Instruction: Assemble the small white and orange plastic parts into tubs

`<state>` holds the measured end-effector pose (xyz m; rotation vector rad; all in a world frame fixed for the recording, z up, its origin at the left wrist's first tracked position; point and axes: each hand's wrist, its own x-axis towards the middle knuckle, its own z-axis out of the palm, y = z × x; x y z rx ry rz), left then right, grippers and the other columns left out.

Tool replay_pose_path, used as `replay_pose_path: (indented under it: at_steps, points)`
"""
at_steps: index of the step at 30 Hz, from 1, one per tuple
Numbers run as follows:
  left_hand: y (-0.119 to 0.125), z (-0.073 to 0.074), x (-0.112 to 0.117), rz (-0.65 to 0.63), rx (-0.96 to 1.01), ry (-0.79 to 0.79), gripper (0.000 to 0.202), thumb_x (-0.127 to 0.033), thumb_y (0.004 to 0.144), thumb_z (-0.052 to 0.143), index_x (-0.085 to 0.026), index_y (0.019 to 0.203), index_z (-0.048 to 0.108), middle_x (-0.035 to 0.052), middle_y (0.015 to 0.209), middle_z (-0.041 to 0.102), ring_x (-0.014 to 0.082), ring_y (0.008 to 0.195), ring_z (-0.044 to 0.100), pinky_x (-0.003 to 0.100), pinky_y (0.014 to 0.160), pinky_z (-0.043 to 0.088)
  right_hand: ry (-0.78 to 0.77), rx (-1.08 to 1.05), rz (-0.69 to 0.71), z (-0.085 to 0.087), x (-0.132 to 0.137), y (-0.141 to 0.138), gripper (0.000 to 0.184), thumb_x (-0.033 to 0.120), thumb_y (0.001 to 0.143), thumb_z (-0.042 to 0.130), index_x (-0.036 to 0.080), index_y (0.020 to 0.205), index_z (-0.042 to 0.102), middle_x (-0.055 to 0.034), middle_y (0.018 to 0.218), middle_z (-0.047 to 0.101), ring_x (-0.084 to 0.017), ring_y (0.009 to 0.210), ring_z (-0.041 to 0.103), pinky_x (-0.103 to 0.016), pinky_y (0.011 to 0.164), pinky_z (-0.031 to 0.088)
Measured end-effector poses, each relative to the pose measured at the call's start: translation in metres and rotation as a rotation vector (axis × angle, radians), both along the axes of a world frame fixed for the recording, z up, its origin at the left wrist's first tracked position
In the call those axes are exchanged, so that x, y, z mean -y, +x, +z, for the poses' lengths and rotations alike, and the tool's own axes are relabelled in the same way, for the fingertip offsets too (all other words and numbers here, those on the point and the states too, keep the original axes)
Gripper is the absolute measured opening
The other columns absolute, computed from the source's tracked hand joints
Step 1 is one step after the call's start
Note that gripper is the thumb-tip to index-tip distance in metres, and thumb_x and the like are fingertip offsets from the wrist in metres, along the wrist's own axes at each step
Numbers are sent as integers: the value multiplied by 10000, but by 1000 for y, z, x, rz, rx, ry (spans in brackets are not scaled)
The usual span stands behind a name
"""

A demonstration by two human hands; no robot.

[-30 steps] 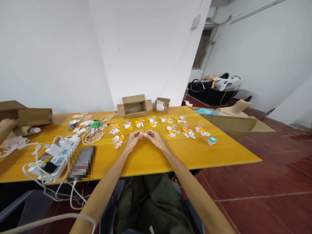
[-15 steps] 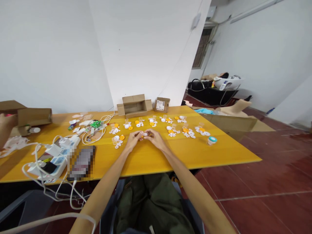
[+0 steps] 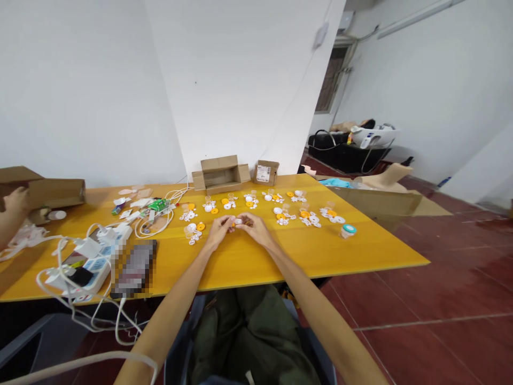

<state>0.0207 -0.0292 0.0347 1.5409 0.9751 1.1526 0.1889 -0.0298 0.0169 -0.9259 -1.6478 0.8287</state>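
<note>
The yellow wooden tabletop (image 3: pixel 256 267) is stretching before me, bearing everything described next. At far left, a large cardboard box (image 3: pixel 60 192) is standing near another person's hand (image 3: pixel 15 202); a smaller open carton (image 3: pixel 224 188) is resting by the wall, with a little labelled carton (image 3: pixel 274 174) just beside it. On my left, a white power strip (image 3: pixel 96 266) is carrying plugs, and a dark phone-like device (image 3: pixel 136 264), blurred, is lying next to it. My left hand (image 3: pixel 219 230) and right hand (image 3: pixel 255 228) are meeting above the near middle of the table, their fingers curling inward. To the right, a teal-lidded clear jar (image 3: pixel 348 231) is standing alone. Around my hands, clear cups (image 3: pixel 188 232), orange rings (image 3: pixel 201 226) and white perforated discs (image 3: pixel 195 237) are lying in small groups. Between my fingertips, both hands are pinching a small pale piece (image 3: pixel 239 221), its exact shape too small to tell.
</note>
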Motion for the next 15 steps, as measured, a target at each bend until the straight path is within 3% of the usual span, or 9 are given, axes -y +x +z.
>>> replay_pose_path:
  at_steps: [5, 10, 15]
  points:
    - [1, -1, 1, 13, 6, 22, 503, -667, 759, 673, -183, 886, 717, -22, 604, 635, 139, 534, 593, 251, 551, 481, 46, 0, 7, 0, 0, 0, 176, 313, 749, 706, 221, 895, 670, -15, 879, 714, -187, 821, 645, -300, 722, 510]
    - [3, -1, 1, 3, -4, 28, 515, -702, 793, 613, -189, 786, 660, -48, 496, 549, 131, 468, 543, 247, 509, 446, 35, -16, 23, -1, 0, -1, 180, 319, 742, 711, 225, 889, 670, -10, 859, 710, -188, 809, 645, -304, 724, 509]
    - [2, 3, 3, -37, 12, 13, 502, -687, 768, 654, -186, 790, 668, -32, 535, 581, 131, 498, 552, 248, 518, 444, -23, -48, 17, -2, -2, 1, 204, 327, 736, 716, 225, 908, 676, -11, 871, 718, -188, 808, 651, -315, 758, 512]
